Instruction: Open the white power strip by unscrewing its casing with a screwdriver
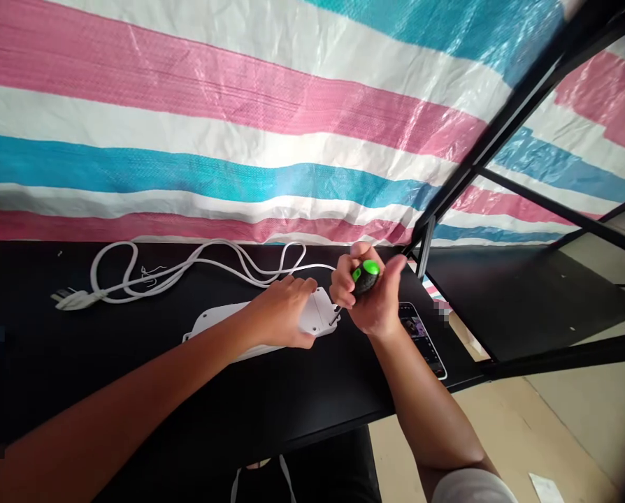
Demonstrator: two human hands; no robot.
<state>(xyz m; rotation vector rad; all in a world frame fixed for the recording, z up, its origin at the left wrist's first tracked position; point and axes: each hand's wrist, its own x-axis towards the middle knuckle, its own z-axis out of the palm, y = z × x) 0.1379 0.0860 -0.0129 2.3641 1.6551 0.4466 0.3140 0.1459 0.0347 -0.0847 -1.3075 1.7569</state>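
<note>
The left hand [284,312] grips the power strip [320,309] on the table [312,391] while the right hand [374,306] grasps the screwdriver [365,278] at the strip's right end, apparently for screw work; the next turn requires a seated tip.

Makeshift work corner, tarpaulin-screened

Setting: improvised indoor-looking workspace; whether within a home, office or workshop, cannot be told.
Backdrop: striped plastic tarpaulin [228,91], pink, white and blue, wrinkled and glossy, hung behind the work surface as a wall.
Furniture: plain black tabletop [302,391], desk-like; black metal frame [474,170] at the right, shelving in character, with dark panel [543,293] beyond.
Flooring: tan floor [501,419], seamed, bearing a paper scrap [546,487].
Evidence of bench use: green-and-black screwdriver [365,277], white power strip [221,318].
Personal item: smartphone [428,349], screen lit.
</note>
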